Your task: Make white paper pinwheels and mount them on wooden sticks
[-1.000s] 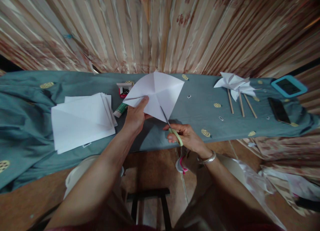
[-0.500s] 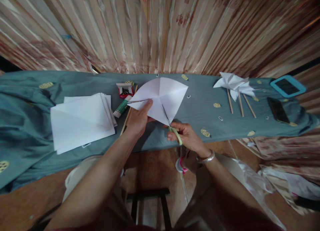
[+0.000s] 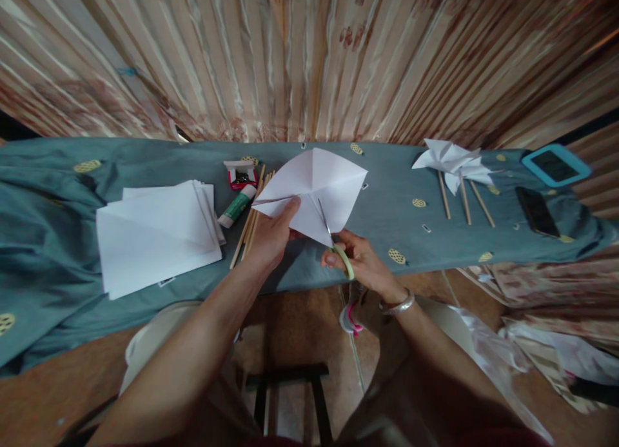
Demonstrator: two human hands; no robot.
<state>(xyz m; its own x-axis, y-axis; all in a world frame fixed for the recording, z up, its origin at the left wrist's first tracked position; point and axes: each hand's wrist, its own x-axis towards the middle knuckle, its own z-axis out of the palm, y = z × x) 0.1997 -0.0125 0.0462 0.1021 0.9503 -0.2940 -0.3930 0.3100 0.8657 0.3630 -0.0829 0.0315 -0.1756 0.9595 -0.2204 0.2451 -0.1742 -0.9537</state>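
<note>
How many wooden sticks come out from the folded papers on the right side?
3 on the cloth: left stick, middle stick, right stick. The folded papers may hide more.

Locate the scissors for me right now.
In the head view, the scissors are just right of centre, in the right hand, overlapping the near edge of the white sheet.

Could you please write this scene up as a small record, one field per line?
Left hand: holds creased white sheet
Right hand: holds green-handled scissors, blade over the sheet
Left side: paper stack, green-and-white tube, red box, wooden sticks
Right side: folded paper shapes with sticks, dark phone, blue-framed device
Surface: teal cloth, yellow prints
</note>
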